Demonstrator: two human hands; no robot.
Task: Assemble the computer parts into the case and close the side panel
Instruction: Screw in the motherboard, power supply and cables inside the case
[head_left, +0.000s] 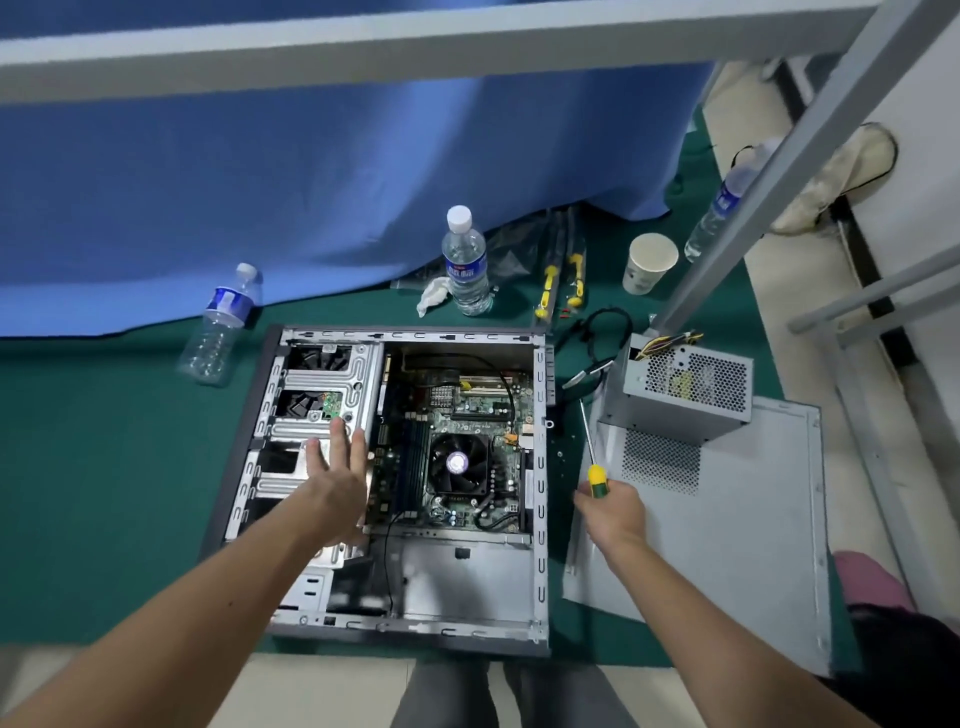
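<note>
Green floor mat carries the open case. Left hand, fingers straight, rests on its drive cage; right hand grips a screwdriver. Power supply sits beyond the right hand, uninstalled. Risk: the screwdriver tip could slip and gouge the motherboard.

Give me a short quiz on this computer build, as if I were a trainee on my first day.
1. True or false: the power supply is already mounted inside the case.
2. Which hand grips the screwdriver? A) left hand B) right hand
3. Fill in: the power supply sits on the loose side ____, to the right of the case.

Key:
1. False. It stands outside the case.
2. B. The left hand reaches open over the drive cage.
3. Panel.
</note>
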